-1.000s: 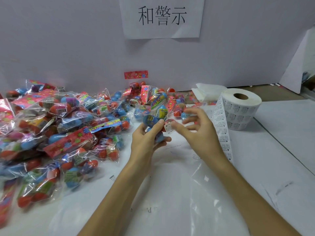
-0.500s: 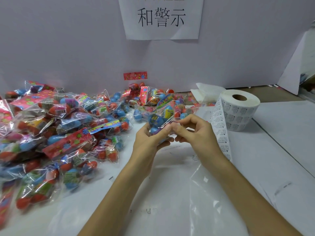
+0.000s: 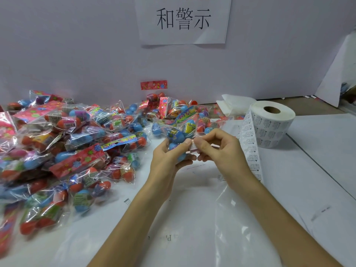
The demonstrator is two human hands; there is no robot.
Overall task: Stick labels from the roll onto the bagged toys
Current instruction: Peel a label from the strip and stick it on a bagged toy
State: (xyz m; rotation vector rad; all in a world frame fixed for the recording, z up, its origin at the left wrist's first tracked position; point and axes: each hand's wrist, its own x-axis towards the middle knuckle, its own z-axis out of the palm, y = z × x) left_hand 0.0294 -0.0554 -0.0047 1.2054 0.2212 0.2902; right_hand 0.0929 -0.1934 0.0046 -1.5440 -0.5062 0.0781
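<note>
Right hand (image 3: 225,151) has closed in since a second ago, when it was spread just off the bag; now its fingers (image 3: 212,134) are curled, thumb and index pinching a small white label (image 3: 193,145) against the bagged toy (image 3: 176,134). Left hand (image 3: 165,160) grips that bag from below and the side, thumb on top beside the label, holding it above the table (image 3: 192,218). Bag looks light, with crinkly, slick film and hard round eggs inside. Judgement: film will slide and wrinkle, so back it on an egg and press the label there, not on loose film. Label is thin and floppy with a sticky side, best held by one edge. Printed strip (image 3: 250,147) trails off the roll (image 3: 273,122) just right of the hands. Pile (image 3: 67,147) of bagged toys lies left.
</note>
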